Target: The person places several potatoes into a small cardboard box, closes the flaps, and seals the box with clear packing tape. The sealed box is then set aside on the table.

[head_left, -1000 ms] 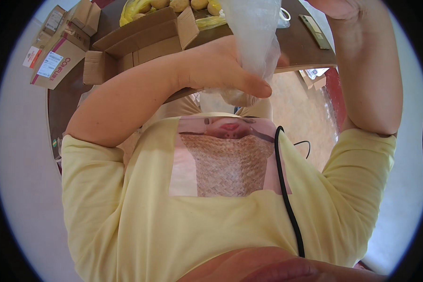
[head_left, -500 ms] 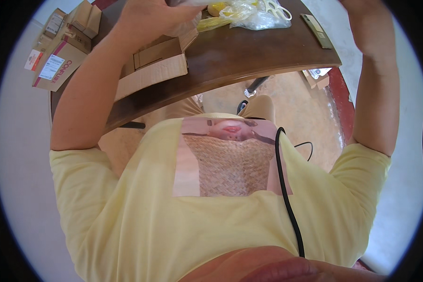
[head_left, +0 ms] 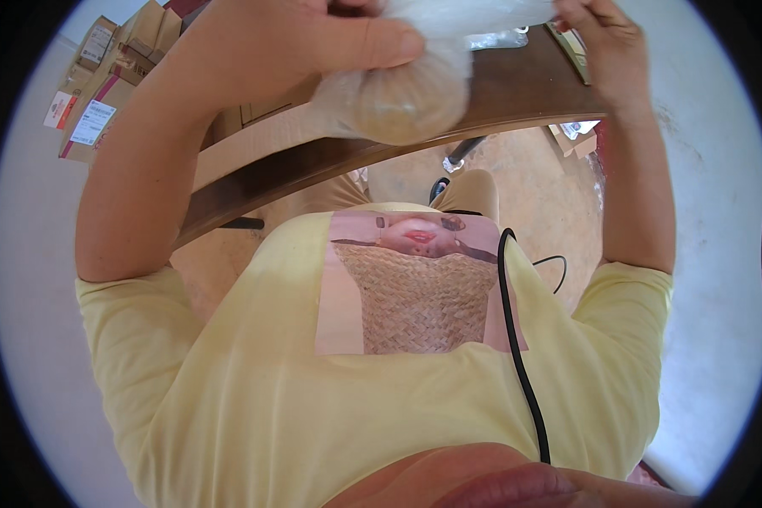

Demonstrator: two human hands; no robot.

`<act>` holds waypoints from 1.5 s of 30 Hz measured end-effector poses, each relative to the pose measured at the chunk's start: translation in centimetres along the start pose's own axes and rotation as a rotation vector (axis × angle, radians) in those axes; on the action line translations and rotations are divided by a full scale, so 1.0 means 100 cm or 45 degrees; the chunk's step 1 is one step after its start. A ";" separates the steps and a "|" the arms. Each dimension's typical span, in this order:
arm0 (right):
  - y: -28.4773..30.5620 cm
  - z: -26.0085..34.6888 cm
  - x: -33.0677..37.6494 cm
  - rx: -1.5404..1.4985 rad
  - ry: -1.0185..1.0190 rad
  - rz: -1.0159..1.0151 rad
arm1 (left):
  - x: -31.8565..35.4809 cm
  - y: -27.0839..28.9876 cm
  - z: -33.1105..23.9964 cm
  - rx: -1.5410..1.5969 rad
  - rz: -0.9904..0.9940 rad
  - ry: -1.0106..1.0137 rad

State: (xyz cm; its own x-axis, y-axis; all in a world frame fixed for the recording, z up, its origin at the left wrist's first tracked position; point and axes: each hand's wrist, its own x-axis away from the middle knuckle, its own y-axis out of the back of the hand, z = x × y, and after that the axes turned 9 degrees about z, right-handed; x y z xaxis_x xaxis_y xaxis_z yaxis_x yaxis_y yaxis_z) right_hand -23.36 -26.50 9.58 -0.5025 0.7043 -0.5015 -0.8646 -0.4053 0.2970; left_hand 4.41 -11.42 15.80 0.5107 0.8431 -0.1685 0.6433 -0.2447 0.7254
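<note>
Dark wooden table [head_left: 525, 93] sits ahead of you, cardboard boxes [head_left: 102, 93] stacked at its left. Your left hand [head_left: 313, 38] is clamped on one clear plastic bag [head_left: 406, 97], its filled bottom hanging over the table edge; your right hand [head_left: 605, 42] pinches the bag's top. Bag looks filled but not yet closed, so tying is left. Count: one bag, several boxes.
</note>
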 end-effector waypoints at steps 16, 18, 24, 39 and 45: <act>-0.116 0.012 0.047 0.433 -0.089 0.619 | -0.042 -0.027 0.078 0.025 -0.381 0.558; -0.103 0.016 0.044 0.602 0.045 0.550 | -0.038 -0.027 0.066 -0.056 -0.306 0.538; -0.061 0.026 0.024 0.627 0.057 0.450 | -0.020 -0.021 0.060 -0.211 0.075 0.412; -0.117 -0.004 0.022 -1.171 -0.484 0.295 | -0.052 -0.038 0.044 1.383 -0.600 0.217; -0.143 -0.015 0.014 -0.989 -0.773 0.038 | -0.087 -0.024 0.073 0.147 -0.373 0.583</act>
State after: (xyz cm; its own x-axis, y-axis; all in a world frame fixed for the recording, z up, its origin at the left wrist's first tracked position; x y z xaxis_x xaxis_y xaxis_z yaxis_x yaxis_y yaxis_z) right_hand -11.70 -20.62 3.39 -0.6235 0.7792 0.0640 -0.7244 -0.5448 -0.4224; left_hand 2.65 -21.67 10.66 0.0172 0.9995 -0.0264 0.7929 0.0024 0.6093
